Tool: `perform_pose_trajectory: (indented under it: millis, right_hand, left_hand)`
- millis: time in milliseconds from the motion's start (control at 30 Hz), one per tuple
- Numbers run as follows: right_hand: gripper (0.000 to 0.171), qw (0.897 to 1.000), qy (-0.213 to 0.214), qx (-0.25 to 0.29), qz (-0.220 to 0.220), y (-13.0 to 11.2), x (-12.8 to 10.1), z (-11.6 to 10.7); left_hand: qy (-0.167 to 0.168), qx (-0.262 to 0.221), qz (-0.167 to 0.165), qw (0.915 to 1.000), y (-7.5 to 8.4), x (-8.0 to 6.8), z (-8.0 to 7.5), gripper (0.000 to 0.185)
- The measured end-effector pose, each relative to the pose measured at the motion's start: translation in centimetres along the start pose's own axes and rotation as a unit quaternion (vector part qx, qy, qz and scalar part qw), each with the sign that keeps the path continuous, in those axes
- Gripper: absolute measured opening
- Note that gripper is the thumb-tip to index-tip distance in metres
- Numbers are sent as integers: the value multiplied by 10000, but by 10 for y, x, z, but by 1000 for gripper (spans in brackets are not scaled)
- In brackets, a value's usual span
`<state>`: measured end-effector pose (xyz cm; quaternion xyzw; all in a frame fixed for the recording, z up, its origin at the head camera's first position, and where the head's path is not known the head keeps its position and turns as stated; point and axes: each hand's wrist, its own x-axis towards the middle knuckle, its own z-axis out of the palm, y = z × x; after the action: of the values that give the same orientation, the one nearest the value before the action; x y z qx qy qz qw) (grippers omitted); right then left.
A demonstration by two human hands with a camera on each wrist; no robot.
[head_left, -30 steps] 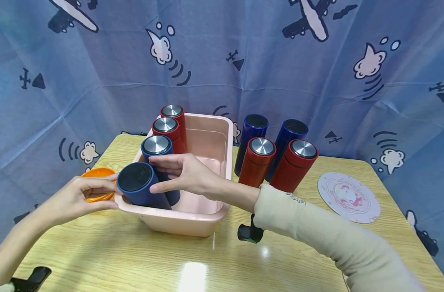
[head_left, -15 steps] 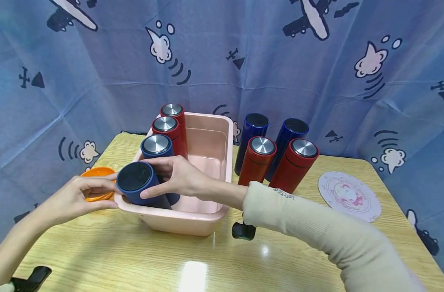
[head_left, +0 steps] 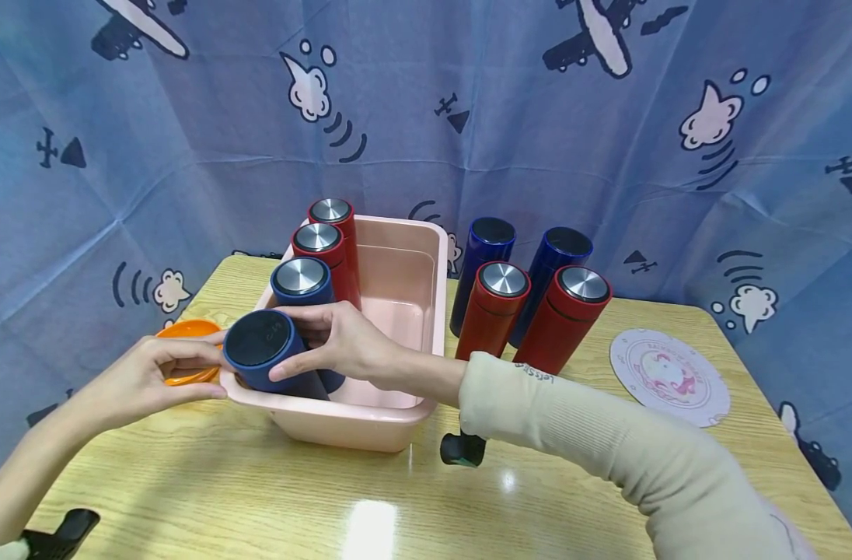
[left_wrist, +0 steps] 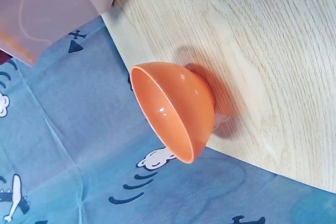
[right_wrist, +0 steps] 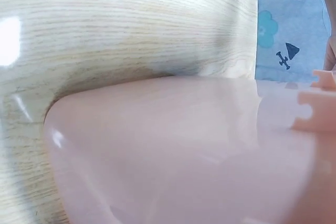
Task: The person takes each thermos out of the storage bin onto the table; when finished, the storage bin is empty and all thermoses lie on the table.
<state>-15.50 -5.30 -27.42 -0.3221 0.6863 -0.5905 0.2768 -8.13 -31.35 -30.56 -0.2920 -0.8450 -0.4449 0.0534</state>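
My right hand (head_left: 352, 342) holds a blue thermos with a black lid (head_left: 260, 339), thumb on its near side and fingers on its far side. This bottle leans in the near left corner of a pink plastic bin (head_left: 370, 410). With my left hand (head_left: 156, 381) I pinch the bin's left corner at the rim, close to that bottle. Behind it in the bin stand a blue thermos with a silver lid (head_left: 300, 278) and two red thermoses (head_left: 319, 239), lined up along the left wall. The wrist views show neither hand's grip.
An orange bowl (left_wrist: 176, 108) stands on the table left of the bin. To the bin's right are two red thermoses (head_left: 492, 315) and two dark blue ones (head_left: 491, 233). A round white mat (head_left: 669, 377) lies at the far right; a blue curtain (head_left: 398, 101) hangs behind.
My right hand has moved slightly left and its thumb has shifted left over the black-lidded blue thermos. The bottle barely moved, and the left hand stays at the bin's rim.
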Motion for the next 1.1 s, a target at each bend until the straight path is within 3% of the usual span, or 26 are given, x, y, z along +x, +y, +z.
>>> perform_pose_trajectory:
  millis: [233,567,800,1100]
  right_hand:
    - [67,9998,78,-75,-150,-1,-1,1]
    - [67,9994,328,-98,-6,-1,-5,-2]
    - [67,9991,340,-182,-154,-3,-10,-5]
    - [68,9945,518,-832,-364,-6,-17,-11]
  left_hand:
    - [-66,-114,38,9999,0,0,0,39]
    - [-108,69,-144,9998,2,1,0,36]
    - [-66,189,-201,9996,1,-1,-1,37]
    - [-119,-9,-79,9999,1,0,0,37]
